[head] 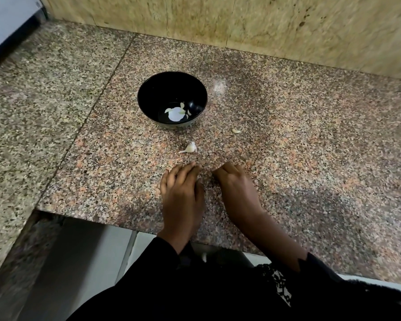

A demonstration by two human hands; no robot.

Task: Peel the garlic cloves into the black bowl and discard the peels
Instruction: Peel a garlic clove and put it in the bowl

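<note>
On the bench (287,135), both hands rest near the edge: left hand (182,193) fingers together, flat; right hand (237,188) curled (contents hidden). Next, probably picking up the unpeeled clove (190,148) before the black bowl (148,89).

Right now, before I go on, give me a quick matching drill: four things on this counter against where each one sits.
1. black bowl
2. garlic clove with tail
3. small garlic piece
4. left hand

A. nearest the counter's front edge
B. right of the bowl's base
C. between bowl and hands
D. farthest back, toward the wall

Pairs: 1-D, 2-C, 3-B, 4-A
</note>
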